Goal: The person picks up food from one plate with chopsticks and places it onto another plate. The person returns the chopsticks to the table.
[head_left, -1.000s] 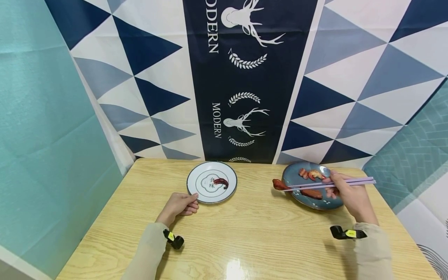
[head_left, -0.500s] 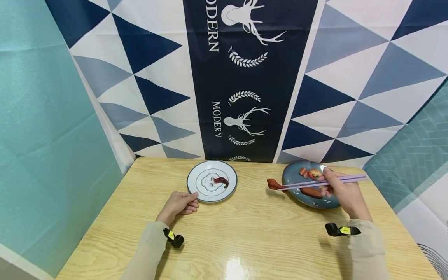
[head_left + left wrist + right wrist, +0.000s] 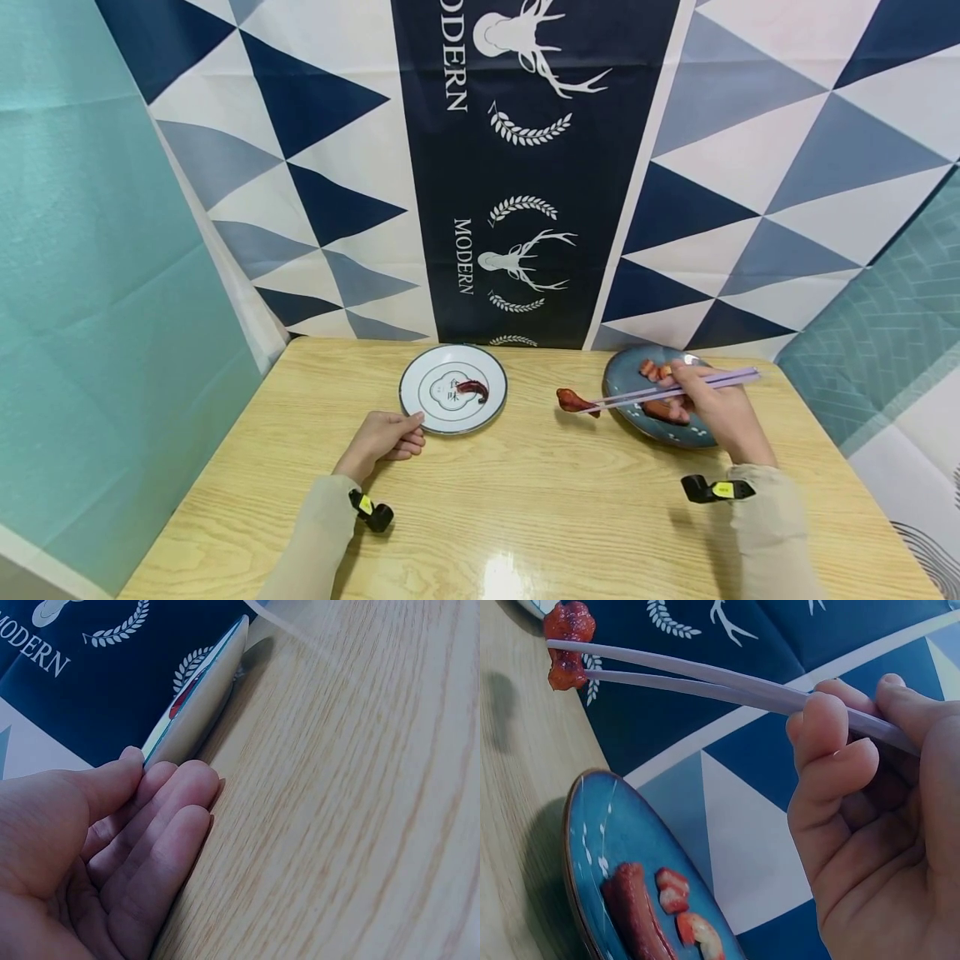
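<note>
My left hand (image 3: pixel 382 439) pinches the near left rim of a small white plate (image 3: pixel 420 387) between thumb and fingers. A dark red curled piece, like an octopus tentacle (image 3: pixel 474 388), lies on that plate. In my right hand (image 3: pixel 720 412) is a pair of light purple chopsticks (image 3: pixel 675 664). Their tips grip a glazed red-brown chicken drumstick (image 3: pixel 570 628), held above the table between the two plates. Beneath my right hand stands a blue plate (image 3: pixel 622 375), partly hidden by it.
On the blue plate lie a sausage (image 3: pixel 637 911), a small red-and-white piece (image 3: pixel 673 891) and a shrimp-like piece (image 3: pixel 701 935). The wooden table (image 3: pixel 525 483) ends at a patterned cloth wall (image 3: pixel 525 183) behind both plates.
My right hand has moved left with the chopsticks, carrying the drumstick away from the blue plate and closer to the white one. The left hand stays at the white plate's rim.
</note>
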The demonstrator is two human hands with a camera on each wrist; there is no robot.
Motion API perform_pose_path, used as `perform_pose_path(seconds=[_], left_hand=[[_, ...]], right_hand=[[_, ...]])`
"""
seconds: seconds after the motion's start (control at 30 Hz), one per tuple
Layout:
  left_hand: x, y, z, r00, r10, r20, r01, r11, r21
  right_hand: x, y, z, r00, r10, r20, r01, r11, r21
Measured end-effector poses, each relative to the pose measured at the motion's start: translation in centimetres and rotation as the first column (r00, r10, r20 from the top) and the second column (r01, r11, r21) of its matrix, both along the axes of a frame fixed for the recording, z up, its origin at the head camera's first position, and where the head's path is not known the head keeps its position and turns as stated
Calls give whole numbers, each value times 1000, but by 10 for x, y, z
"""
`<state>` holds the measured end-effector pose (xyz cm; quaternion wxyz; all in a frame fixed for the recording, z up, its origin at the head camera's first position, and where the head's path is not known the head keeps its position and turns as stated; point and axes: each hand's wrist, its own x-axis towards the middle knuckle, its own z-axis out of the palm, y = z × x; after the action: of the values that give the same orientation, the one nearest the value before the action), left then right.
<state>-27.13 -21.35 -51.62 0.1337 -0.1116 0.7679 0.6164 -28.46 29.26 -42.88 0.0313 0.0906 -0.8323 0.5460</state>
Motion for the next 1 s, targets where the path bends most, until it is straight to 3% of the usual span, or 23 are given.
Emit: perform_pose_path(seconds=[0.17,0.47,0.8,1.0], left_hand=[[0,-1,1,1000,3,-2,-3,1000,8],[1,-1,3,1000,6,-2,-6,1000,-1],[1,-1,2,1000,5,6,-5,1000,-13],[1,-1,1,1000,7,4,-7,1000,-17]], right_hand=[[-2,-9,2,1000,22,18,-21,999,-49],[-9,-22,0,991,132,20,-127,978,-167],[-11,-29,-1,996,94,8,-93,994,-57],[-13,-35,-2,995,102,7,-102,992,-75]])
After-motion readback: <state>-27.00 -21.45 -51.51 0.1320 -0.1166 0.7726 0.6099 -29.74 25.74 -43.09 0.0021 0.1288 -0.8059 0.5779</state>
